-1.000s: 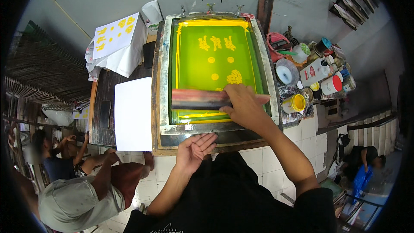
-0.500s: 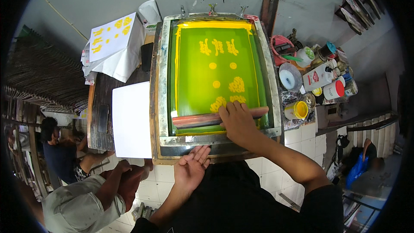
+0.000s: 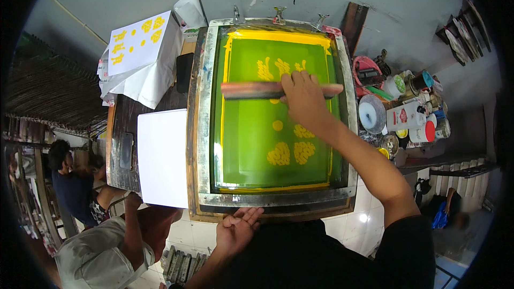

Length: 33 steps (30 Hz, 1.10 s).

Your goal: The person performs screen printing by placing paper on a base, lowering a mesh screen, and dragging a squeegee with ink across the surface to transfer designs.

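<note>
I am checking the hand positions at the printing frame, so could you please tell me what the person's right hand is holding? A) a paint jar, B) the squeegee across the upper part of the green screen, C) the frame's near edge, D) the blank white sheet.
B: the right hand grips the squeegee lying across the upper part of the green screen, while the left hand rests open-palmed at the frame's near edge.

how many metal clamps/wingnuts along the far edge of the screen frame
3, all on the far rail of the screen frame: left clamp, middle clamp, right clamp. None appears hidden by the squeegee.
</note>
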Each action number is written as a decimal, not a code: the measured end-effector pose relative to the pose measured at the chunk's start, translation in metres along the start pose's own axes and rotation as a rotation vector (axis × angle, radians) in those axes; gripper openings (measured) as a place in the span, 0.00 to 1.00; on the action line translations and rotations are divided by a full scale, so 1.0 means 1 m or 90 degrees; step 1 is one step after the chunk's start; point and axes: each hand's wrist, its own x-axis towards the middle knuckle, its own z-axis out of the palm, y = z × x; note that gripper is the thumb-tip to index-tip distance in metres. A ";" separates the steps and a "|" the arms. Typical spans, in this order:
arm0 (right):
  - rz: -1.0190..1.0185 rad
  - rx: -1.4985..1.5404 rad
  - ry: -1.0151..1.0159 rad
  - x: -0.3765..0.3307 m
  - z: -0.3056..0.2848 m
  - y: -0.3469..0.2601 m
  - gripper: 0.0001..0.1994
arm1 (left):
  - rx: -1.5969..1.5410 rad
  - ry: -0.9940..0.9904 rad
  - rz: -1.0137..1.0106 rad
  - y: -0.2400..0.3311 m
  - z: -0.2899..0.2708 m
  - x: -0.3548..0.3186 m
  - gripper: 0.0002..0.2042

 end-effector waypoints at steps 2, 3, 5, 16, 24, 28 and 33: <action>0.008 0.001 -0.013 0.023 0.010 0.020 0.16 | 0.001 0.009 -0.001 -0.001 0.000 0.000 0.24; 0.014 0.002 -0.027 0.035 0.015 0.029 0.19 | 0.003 0.016 -0.001 -0.001 0.000 0.000 0.23; 0.017 -0.011 -0.038 0.059 0.024 0.047 0.22 | -0.001 0.023 0.002 -0.002 0.000 0.000 0.23; 0.066 0.131 -0.193 0.134 0.028 0.110 0.24 | -0.011 -0.003 0.037 -0.008 0.009 -0.003 0.20; 0.059 0.125 -0.134 0.134 0.001 0.102 0.20 | 0.011 -0.041 0.068 -0.012 0.005 -0.002 0.19; 0.015 0.135 0.001 0.099 -0.067 0.078 0.17 | 0.055 -0.251 0.090 0.000 0.018 -0.002 0.18; -0.077 0.070 0.105 0.025 -0.206 0.005 0.17 | 0.241 -0.377 0.172 0.040 0.076 -0.014 0.20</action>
